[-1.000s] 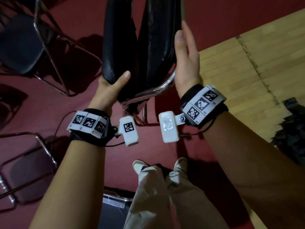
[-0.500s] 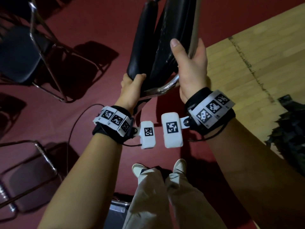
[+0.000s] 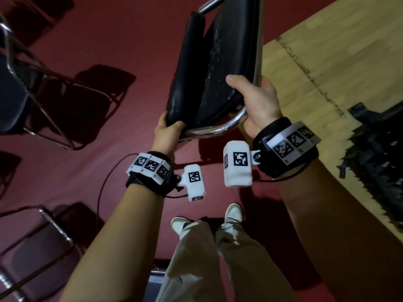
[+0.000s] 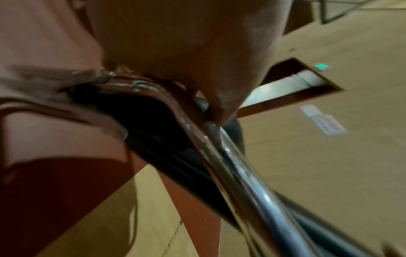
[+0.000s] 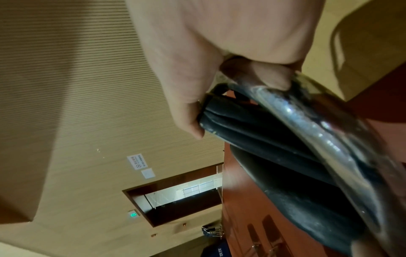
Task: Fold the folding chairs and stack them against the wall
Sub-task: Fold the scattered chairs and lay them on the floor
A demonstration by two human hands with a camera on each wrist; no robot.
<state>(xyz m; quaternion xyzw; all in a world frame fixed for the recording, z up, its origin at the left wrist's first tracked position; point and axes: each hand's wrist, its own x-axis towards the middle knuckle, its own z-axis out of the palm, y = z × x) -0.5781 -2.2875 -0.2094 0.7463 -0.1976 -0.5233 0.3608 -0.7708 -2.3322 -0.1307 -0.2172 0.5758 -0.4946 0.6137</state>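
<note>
From the head view, we see the chair (image 3: pixel 220 68) folded nearly flat, seat and back pads closer together than a second ago, when a wide gap stood between them. It has also swung toward the wooden floor (image 3: pixel 327 68) on our right, and now hangs over the border between that floor and the red carpet (image 3: pixel 122 40). Our left hand (image 3: pixel 166 130) curls under the near corner of the left pad; our right hand (image 3: pixel 256 101) wraps the chrome frame, thumb laid on the black pad. Two open chairs (image 3: pixel 19 88) stand at the left edge of the carpet, unfolded. We judge the fold done and the carry to the wall begun.

From the left wrist, the fingers (image 4: pixel 219 97) hook over the chrome tube (image 4: pixel 237 173), so this hand is closed round the chair; the picture is blurred with motion.

From the right wrist, the thumb (image 5: pixel 189 111) presses the pad edge and a finger curls over the frame (image 5: pixel 329 139). A slatted wall (image 5: pixel 77 87) shows beyond, apart from the chair.
</note>
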